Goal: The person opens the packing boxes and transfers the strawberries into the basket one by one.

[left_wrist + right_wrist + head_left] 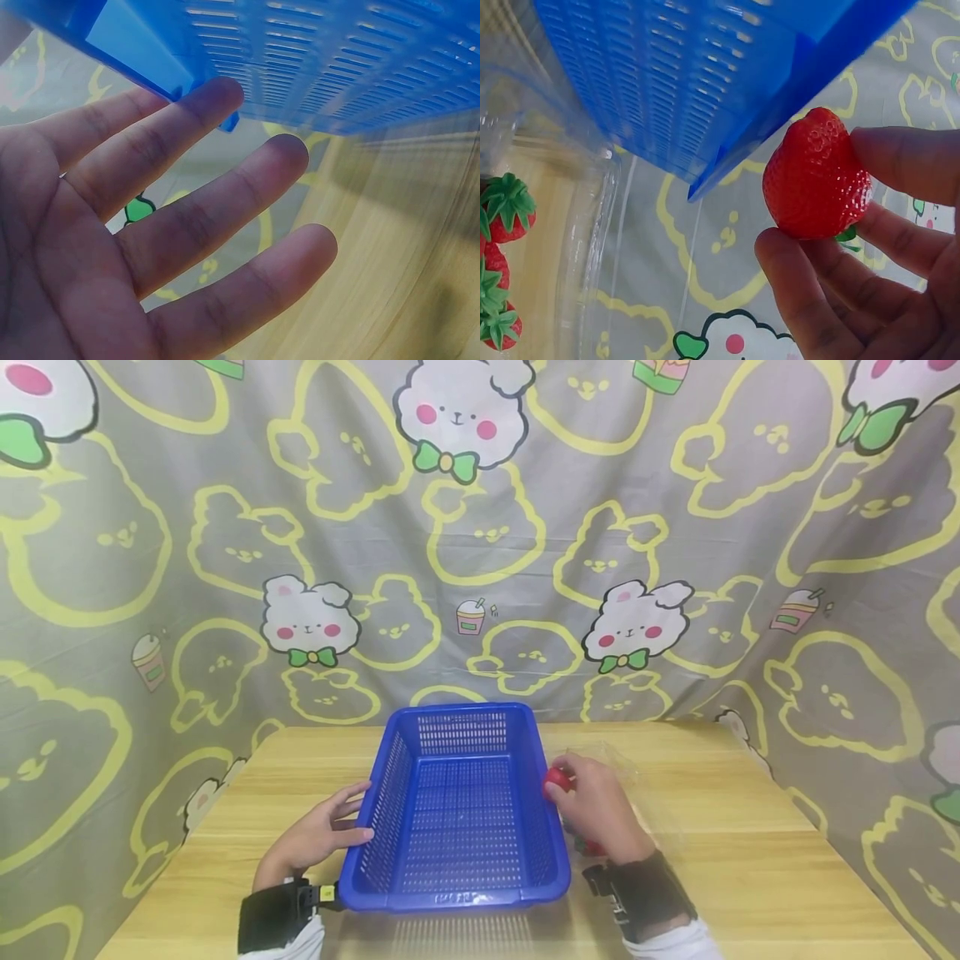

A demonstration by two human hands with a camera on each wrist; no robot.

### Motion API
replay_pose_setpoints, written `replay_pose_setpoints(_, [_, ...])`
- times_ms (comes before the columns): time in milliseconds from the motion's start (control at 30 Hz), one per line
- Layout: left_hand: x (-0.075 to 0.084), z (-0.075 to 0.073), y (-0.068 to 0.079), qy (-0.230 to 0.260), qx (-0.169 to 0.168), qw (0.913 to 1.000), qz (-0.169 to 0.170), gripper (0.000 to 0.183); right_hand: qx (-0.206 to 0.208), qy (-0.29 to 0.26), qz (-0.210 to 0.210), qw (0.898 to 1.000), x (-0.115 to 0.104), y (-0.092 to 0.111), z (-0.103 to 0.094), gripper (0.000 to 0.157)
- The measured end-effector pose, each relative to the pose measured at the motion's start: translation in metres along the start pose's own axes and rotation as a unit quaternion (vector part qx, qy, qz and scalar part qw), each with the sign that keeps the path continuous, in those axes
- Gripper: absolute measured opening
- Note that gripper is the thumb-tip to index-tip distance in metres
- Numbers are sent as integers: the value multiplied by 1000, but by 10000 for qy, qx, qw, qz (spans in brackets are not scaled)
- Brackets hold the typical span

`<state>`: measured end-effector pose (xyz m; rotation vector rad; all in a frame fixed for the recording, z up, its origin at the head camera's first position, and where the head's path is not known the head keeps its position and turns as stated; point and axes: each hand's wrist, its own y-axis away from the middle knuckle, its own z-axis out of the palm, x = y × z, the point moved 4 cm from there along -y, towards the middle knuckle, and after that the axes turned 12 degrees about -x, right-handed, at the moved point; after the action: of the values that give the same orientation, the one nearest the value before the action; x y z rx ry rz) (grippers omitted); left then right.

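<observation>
Red and glossy, one berry [814, 176] was found in the right hand [603, 802], pinched between thumb and fingertips, with a bit of green leaf showing toward the palm. It stood just outside the basket [457, 898], beside the rim nearest that hand, and was not yet over it. Left hand [318, 831]: fingers extended and spread wide, pinching nothing, set against the opposite side of the basket. Whether they pressed firmly on the wall could not be told.

Between the two hands lay the basket, its slotted floor in full view of the head camera with no berry seen on it. Below the right hand, beside the basket, was a clear box [596, 247] with several more berries [514, 221] in it; part of the box was hidden by the hand, so no count was made.

Progress was judged early: one berry was out of the box, its placing unfinished, and the others were left to handle. Both hands worked above a wooden table [750, 810]; ahead of them hung a patterned grey cloth [495, 610].
</observation>
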<state>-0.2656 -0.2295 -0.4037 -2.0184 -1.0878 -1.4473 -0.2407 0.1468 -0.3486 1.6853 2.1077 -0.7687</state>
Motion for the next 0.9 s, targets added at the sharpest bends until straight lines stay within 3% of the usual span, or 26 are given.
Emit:
replay_pose_setpoints(633, [4,1,1,32,1,10000,74,80,-133,-122,-104,9998,-13,-3,11,25])
replay_pose_setpoints(900, [4,3,1,61,5,10000,53,80,-27,106,-453,9989,-16,-3,17,26])
